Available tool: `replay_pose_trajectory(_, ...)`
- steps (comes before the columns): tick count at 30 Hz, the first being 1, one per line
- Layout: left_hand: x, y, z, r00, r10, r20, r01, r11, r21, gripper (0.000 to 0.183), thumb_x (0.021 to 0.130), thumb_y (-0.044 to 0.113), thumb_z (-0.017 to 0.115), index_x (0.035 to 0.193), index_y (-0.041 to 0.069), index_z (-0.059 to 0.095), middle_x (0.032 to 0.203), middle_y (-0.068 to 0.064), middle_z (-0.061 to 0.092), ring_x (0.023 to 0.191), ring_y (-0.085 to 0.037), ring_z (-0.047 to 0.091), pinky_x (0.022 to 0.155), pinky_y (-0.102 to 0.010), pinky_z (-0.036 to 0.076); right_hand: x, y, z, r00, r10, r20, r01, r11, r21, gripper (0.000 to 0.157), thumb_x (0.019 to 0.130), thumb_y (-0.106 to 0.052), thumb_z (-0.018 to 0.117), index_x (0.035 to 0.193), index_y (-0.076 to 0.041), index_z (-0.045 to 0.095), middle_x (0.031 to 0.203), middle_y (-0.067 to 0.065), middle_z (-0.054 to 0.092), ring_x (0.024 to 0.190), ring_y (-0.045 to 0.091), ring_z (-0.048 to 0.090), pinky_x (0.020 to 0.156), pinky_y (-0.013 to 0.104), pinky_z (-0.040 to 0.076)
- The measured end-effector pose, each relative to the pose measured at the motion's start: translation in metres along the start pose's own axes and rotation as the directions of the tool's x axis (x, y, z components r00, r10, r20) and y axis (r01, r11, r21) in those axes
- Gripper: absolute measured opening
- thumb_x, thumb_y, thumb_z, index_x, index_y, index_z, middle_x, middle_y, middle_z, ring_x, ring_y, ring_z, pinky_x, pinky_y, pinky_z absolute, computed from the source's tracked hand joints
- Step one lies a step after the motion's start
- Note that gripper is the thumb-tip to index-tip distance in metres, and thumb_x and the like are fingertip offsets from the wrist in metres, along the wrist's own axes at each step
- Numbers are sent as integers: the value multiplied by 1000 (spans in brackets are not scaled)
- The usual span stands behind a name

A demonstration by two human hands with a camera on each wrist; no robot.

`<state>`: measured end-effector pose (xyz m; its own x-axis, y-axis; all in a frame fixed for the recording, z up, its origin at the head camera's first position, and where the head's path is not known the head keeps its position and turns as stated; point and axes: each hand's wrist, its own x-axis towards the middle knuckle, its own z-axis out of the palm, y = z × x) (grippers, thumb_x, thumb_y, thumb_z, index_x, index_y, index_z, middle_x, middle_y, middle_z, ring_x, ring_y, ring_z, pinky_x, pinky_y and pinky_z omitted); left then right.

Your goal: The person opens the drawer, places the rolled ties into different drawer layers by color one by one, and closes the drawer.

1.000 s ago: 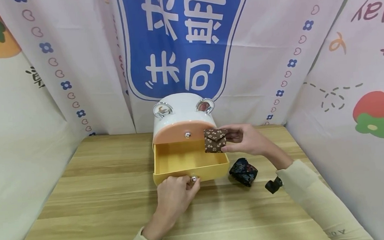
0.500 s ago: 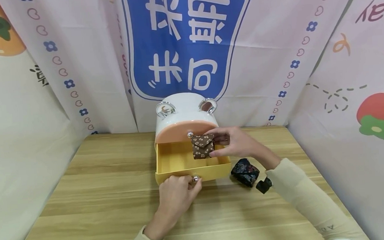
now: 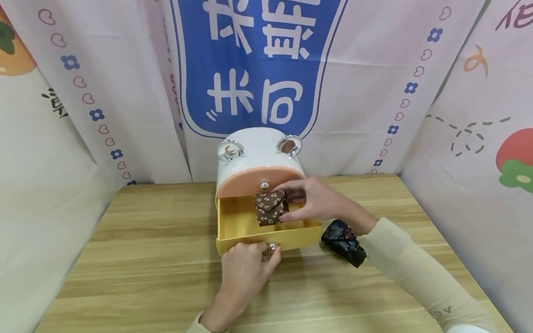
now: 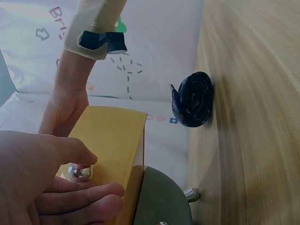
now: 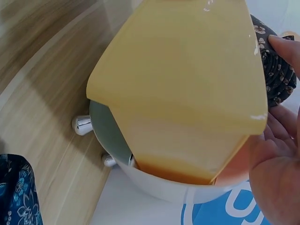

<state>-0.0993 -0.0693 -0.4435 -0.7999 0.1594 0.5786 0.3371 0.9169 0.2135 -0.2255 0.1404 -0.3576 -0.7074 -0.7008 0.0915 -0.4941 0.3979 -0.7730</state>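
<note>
- Brown in the head view, the pouch — near-square, no clear long axis — sits at the yellow drawer's mouth, nine o'clock from the nearer right hand, which pinches it, and one o'clock from the left hand.
- Left wrist: left hand grips the knob; pouch hidden.
- Right wrist: pouch at right hand's twelve o'clock.

This is looking like a makeshift booth: hanging cloth, printed with fruit and a blue lettered panel, is closing in a wood-grain tabletop on three sides; the views are leaving the wider room unclear.
</note>
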Motion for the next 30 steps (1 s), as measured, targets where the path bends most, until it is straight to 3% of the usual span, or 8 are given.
replay_pose_trajectory(7,0,0,-1,1000,-7,4,7,1000,7,48,87,47,82,55,24,53,47,8,46,42,-11,40,39,-27,30,8,0,6,1000,-14,14,14,999,-33,63,81,-27,92,136,-11,68,132,9,71,119,26,74,101,39,58)
replay_pose_trajectory(12,1,0,-1,1000,-5,1,5,1000,4,49,86,46,82,55,24,51,47,7,48,42,-12,44,39,-28,32,13,2,12,999,-41,31,42,998,-53,59,81,-23,92,133,-6,69,130,10,71,116,24,75,98,29,58)
replay_pose_trajectory(23,1,0,0,1000,-7,9,7,1000,3,50,87,46,81,55,25,49,48,8,46,43,-10,39,39,-27,29,23,6,23,993,-106,60,119,949,-291,58,83,-32,89,131,-6,70,124,7,76,111,20,77,93,24,59)
replay_pose_trajectory(30,1,0,0,1000,-8,5,8,1000,-3,53,87,46,81,54,25,46,47,8,44,42,-11,40,39,-27,29,28,8,24,992,-111,55,122,956,-268,31,89,-13,80,118,-3,76,114,10,80,101,19,80,87,22,61)
